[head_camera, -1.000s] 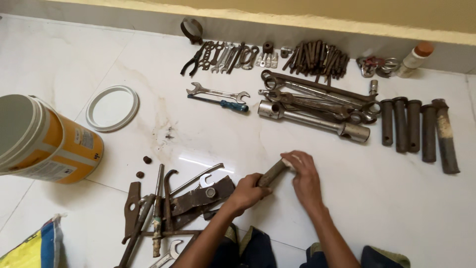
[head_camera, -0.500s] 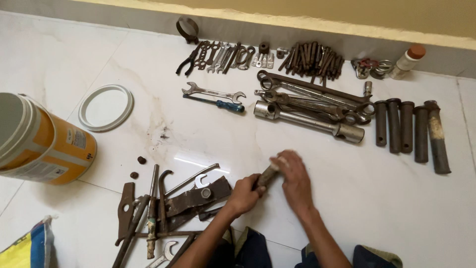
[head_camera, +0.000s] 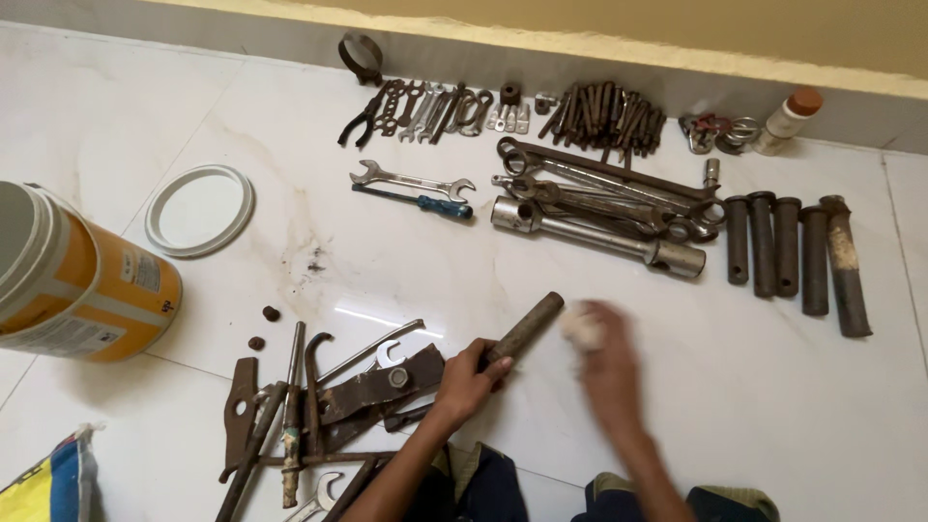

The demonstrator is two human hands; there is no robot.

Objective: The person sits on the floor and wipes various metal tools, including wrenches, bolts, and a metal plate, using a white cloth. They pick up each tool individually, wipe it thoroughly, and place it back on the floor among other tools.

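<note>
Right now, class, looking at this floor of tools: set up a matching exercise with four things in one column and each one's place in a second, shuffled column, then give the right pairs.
Things:
1. rusty metal rod
2. white ring lid
3. blue-handled screwdriver
4. orange-capped bottle

Places:
A. against the wall, far right
B. held at its lower end in the left hand
C. just below the silver open-ended spanner
D. flat on the tiles beside the tipped orange bucket

Pairs: 1-B, 2-D, 3-C, 4-A
</note>
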